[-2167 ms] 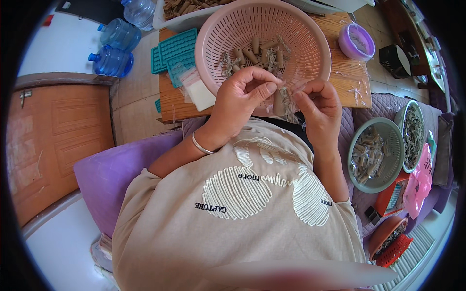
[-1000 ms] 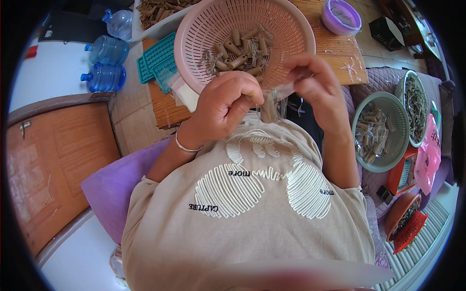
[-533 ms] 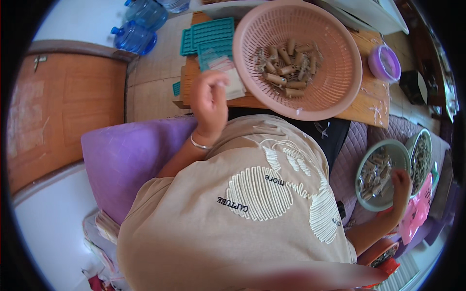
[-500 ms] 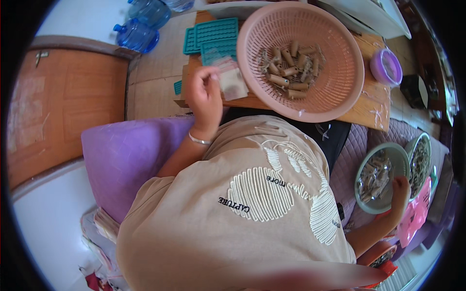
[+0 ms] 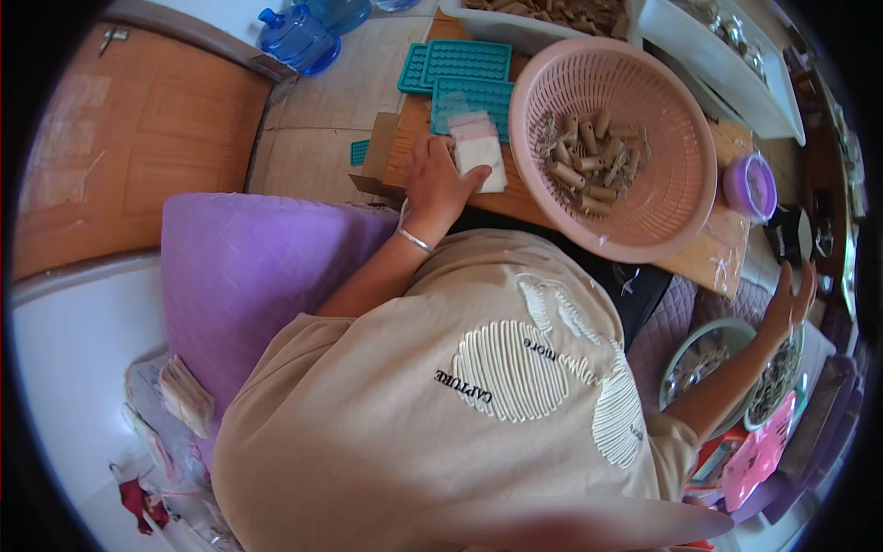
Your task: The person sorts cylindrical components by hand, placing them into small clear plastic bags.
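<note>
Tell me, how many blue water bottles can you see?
2. One big blue water bottle stands on the floor by the wooden door; a second bottle is just behind it, cut off at the top edge. More may be hidden.

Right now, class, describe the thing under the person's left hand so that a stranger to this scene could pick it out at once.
Start at the big pink basket on the wooden board. Just left of its rim, the left hand rests on a small stack of clear plastic bags. They are flat, pale and glossy, unlike the gridded teal trays beyond them and the brown rolls in the basket.
</note>
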### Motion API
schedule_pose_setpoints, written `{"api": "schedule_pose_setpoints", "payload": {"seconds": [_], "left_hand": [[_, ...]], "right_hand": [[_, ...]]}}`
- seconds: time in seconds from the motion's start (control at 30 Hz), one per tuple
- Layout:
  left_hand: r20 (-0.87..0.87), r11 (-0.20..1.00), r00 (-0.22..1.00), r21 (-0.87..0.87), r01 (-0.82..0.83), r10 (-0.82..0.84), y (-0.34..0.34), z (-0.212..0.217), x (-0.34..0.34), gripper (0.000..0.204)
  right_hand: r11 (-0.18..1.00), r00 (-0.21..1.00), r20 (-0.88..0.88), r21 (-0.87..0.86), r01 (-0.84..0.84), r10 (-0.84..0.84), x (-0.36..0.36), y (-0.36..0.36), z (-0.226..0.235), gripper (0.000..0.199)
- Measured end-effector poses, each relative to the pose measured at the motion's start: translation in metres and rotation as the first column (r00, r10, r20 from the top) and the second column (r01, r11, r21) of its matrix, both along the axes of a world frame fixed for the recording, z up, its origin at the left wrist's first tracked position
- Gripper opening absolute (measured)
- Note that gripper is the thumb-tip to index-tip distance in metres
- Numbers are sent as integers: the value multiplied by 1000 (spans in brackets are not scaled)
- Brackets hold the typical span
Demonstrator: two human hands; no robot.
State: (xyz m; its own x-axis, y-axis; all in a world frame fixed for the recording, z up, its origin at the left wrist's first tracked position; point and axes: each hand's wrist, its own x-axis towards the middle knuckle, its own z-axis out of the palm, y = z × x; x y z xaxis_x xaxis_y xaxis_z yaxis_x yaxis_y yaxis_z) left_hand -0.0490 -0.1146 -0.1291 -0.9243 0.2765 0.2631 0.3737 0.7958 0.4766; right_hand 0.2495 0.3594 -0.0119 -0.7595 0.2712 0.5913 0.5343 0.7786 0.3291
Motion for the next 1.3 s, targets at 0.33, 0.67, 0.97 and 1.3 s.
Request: {"api": "schedule_pose_setpoints", "payload": {"seconds": [0.33, 0.67, 0.97, 1.3], "left_hand": [[-5, 983, 998, 176, 56, -56, -10, -10, -8, 20], [342, 698, 924, 704, -131, -172, -20, 19, 2, 24], [104, 459, 868, 876, 151, -485, -14, 76, 66, 56], [83, 206, 544, 964, 168, -835, 26, 117, 40, 74]], "right_hand": [[629, 769, -631, -641, -441, -105, -55, -180, 7, 15], [-487, 681, -439, -863, -136, 587, -151, -327, -1, 44], [-517, 788, -615, -676, -525, 5, -179, -347, -6, 55], [-541, 895, -439, -737, -406, -74, -151, -292, 22, 32]]}}
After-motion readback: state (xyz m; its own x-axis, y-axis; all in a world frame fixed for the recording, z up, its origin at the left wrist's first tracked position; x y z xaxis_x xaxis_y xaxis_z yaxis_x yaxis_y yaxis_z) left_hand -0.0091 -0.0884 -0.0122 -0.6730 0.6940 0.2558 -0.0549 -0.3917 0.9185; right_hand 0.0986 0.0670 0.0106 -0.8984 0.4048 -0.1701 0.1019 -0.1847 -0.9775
